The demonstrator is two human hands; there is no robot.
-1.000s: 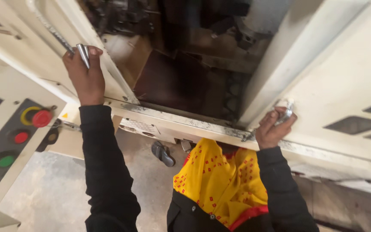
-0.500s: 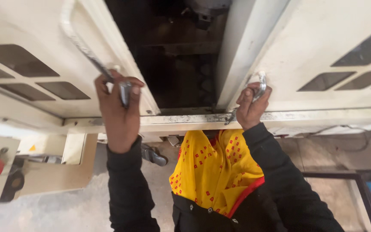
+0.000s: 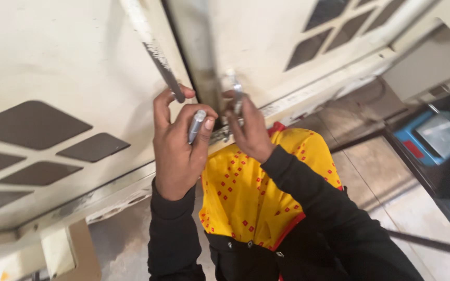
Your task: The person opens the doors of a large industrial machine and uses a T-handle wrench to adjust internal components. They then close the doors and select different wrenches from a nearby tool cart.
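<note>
My left hand [image 3: 175, 151] curls around the lower end of the long grey handle bar [image 3: 152, 49] on the cream left door [image 3: 53, 67]. A small silver cylinder [image 3: 196, 125] is pinched between its thumb and fingers. Just to its right, my right hand [image 3: 248, 130] grips the short silver handle [image 3: 235, 88] on the cream right door [image 3: 266, 41]. The two doors stand almost together, with only a narrow dark gap [image 3: 207, 99] between them. Both hands sit close on either side of that gap.
The doors have dark diamond-shaped window panels [image 3: 32, 127] and run on a worn rail [image 3: 105, 192] along the bottom. A blue device [image 3: 428, 138] sits at the right over a tiled floor [image 3: 391, 182]. My yellow red-dotted garment [image 3: 246, 192] hangs below the hands.
Both doors have slid toward each other, shrinking the wide dark opening to a narrow gap. My hands, far apart before, are now nearly touching. The view has swung to the right.
</note>
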